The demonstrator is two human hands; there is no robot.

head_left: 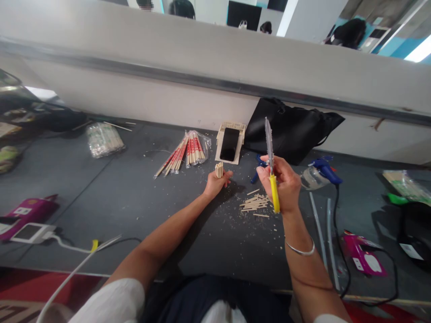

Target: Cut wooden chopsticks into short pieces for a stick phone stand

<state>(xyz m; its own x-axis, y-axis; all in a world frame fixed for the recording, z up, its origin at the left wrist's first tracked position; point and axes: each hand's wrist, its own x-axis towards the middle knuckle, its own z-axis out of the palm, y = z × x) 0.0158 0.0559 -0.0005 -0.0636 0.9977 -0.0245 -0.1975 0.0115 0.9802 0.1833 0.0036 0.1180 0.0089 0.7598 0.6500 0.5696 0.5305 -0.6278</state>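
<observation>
My left hand (214,184) is closed round an upright bundle of short wooden sticks (219,170), whose cut ends show above the fist. Raised to the right of it, my right hand (285,181) grips yellow-handled scissors (274,193). Their jagged-looking blades point up and are seen nearly edge-on. Between and below the two hands lies a loose pile of short stick pieces (255,203), with small chips scattered around it. A blue tool (255,174) rests on the table, partly hidden behind my right hand.
Red-wrapped chopsticks (193,150), a phone (230,144) and a black bag (286,128) lie along the wall. To the right are a blue glue gun (325,170), clear glue sticks (318,229) and its dark cord. A white cable (72,246) crosses the left side.
</observation>
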